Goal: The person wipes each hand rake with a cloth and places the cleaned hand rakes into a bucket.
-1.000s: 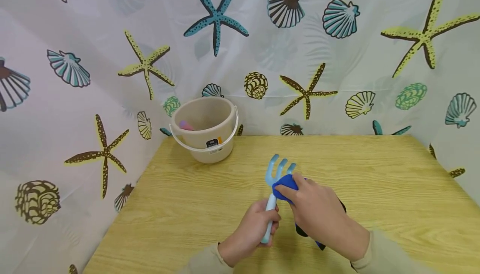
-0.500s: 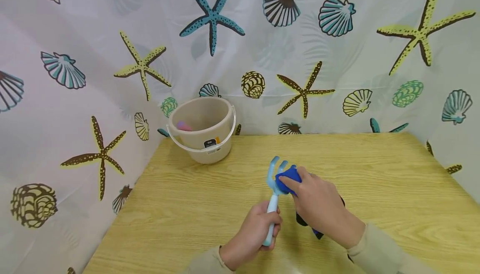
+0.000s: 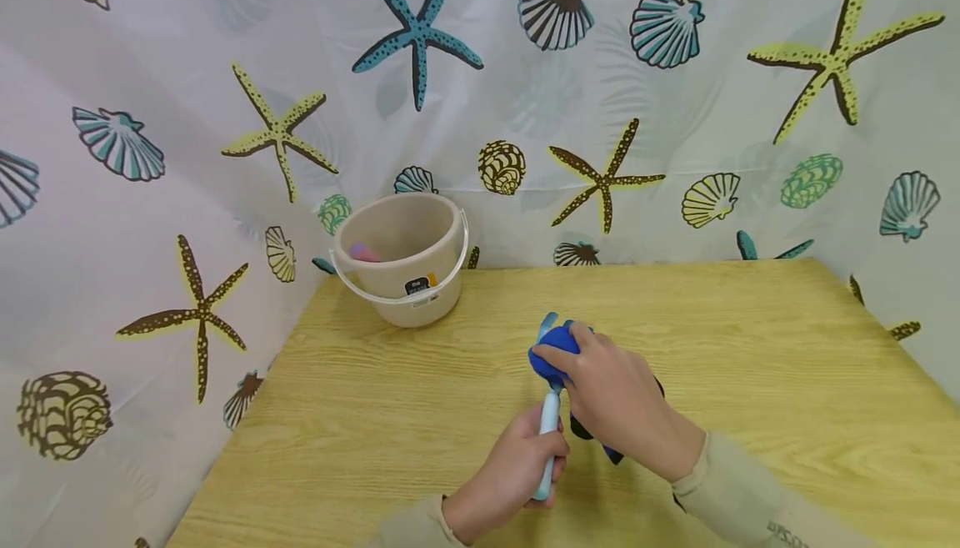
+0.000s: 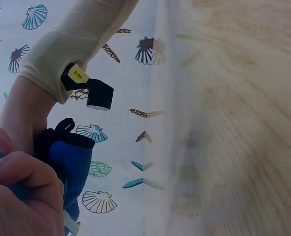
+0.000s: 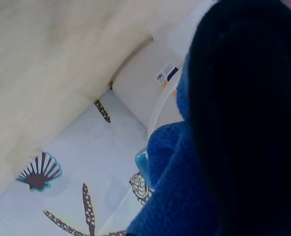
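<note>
In the head view, my left hand grips the pale blue handle of a small hand rake, its tines pointing away from me. A blue cloth with black edging covers most of the rake's head and is pressed there by my right hand. Only tine tips show past the cloth. The cloth's black-edged end hangs below my right palm. From the left wrist, the cloth shows a black loop, beside my left hand's curled fingers. In the right wrist view, the cloth hides nearly all of the rake.
A beige bucket with a white handle stands at the table's back left corner, a pink and purple thing inside it. Behind the wooden table hangs a curtain printed with shells and starfish, which also runs along both sides.
My right hand has slid the cloth from the rake's right side, up along the tines, then left across its head. My left hand keeps its grip on the handle. The head view has shifted slightly.
</note>
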A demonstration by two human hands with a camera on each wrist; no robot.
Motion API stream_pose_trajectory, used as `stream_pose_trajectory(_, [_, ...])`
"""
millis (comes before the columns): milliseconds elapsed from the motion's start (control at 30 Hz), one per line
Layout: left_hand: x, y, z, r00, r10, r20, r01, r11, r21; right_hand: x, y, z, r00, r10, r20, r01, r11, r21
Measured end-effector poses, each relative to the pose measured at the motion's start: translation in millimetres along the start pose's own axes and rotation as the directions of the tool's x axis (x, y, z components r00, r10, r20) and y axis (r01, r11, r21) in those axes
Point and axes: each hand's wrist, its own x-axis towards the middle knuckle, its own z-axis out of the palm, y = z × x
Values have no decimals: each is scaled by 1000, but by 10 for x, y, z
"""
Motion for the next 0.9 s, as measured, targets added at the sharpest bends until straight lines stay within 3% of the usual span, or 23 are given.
stream_pose_trajectory(233, [-26, 73, -91, 999, 44, -21, -45, 999, -25, -67, 171, -42, 998, 42, 46, -40, 999, -36])
stream_pose_trajectory(400, [-47, 70, -78, 998, 68, -7, -68, 998, -4, -151, 264, -20, 997, 73, 34, -72, 997, -38])
stream_pose_trajectory(700, [-28, 41, -21, 998, 63, 13, -63, 998, 9, -103, -54, -96, 999, -43, -21, 43, 999, 3])
stream_pose_trajectory(900, [-50, 16, -2, 999, 30, 41, -30, 999, -17, -9, -33, -71, 999, -34, -22, 32, 996, -85])
